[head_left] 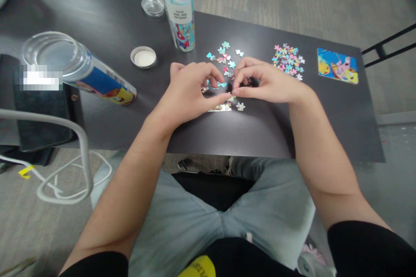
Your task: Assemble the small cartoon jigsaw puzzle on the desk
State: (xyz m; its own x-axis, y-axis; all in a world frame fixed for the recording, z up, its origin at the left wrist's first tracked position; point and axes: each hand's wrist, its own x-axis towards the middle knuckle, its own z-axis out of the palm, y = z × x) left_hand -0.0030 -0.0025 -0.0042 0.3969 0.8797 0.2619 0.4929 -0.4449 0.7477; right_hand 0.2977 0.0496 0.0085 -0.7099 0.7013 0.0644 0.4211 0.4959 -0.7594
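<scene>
My left hand [191, 88] is over the dark table, its fingers curved above some jigsaw puzzle pieces and its thumb stretched toward my right fingertips. A gap shows between that thumb and the fingers. My right hand [264, 80] pinches at a small puzzle piece [232, 98], thumb and index finger together; the fingertips partly hide it. Below my left thumb lies a partly joined strip of puzzle [222, 107], mostly covered by the hand. Beside it is a loose puzzle piece [240, 106]. More loose pieces [224, 57] are scattered just beyond my hands.
A pile of puzzle pieces [287, 60] and a colourful picture card [338, 66] lie to the right. Two clear tubes, one upright [183, 30] and one nearer [100, 80], stand left with two round lids [143, 57]. A white cable [82, 138] loops at the left edge.
</scene>
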